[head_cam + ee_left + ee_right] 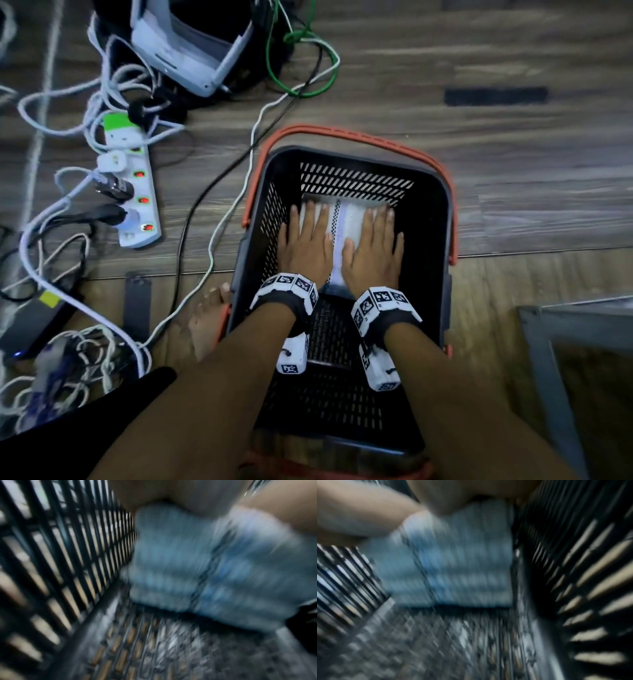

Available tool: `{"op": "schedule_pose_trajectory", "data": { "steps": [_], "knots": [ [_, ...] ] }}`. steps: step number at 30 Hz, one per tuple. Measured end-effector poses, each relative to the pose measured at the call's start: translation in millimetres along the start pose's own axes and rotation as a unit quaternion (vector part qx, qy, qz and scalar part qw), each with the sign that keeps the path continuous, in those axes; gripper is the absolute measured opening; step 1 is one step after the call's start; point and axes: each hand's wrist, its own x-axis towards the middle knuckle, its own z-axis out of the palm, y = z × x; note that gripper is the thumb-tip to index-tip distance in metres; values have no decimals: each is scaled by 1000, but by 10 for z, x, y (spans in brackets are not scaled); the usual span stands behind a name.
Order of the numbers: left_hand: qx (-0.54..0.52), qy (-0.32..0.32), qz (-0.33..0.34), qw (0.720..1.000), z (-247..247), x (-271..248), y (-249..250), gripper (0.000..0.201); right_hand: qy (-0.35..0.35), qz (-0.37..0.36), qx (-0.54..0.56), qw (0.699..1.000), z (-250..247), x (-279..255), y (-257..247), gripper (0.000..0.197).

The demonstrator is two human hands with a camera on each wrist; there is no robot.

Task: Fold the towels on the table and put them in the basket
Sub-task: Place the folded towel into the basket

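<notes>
Wood-plank floor [513, 192]: black slatted plastic basket with orange handle [435, 219] holds folded pale-blue towel stack [346, 222] at far wall. Left hand [303, 245] and right hand [375, 250] are laid flat, fingers extended, on top. Pressure should be spread evenly, folds kept square.

Head cam overhead; wrist cams close, in-basket [442, 219].

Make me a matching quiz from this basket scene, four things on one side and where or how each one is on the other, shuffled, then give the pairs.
Things:
1. folded towels
2. left hand
3. power strip
4. basket handle

Descriptions:
A. orange, lying along the basket rim
B. flat on the left half of the stack
C. stacked at the basket's far end
D. on the floor, left of the basket

Pairs: 1-C, 2-B, 3-D, 4-A
</notes>
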Motion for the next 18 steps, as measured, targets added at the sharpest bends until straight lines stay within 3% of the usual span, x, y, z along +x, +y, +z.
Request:
{"op": "schedule_pose_trajectory", "data": {
  "steps": [5, 9, 18],
  "knots": [
    [67, -131, -6, 989, -568, -355, 129, 52, -176, 3, 15, 984, -631, -252, 1, 55],
    [44, -154, -6, 987, -1257, -721, 296, 40, -264, -4, 44, 963, -1351, -553, -5, 46],
    [16, 33, 71, 997, -3168, -1611, 1008, 39, -77, -29, 82, 993, -3573, -1360, 235, 34]
  ]
}}
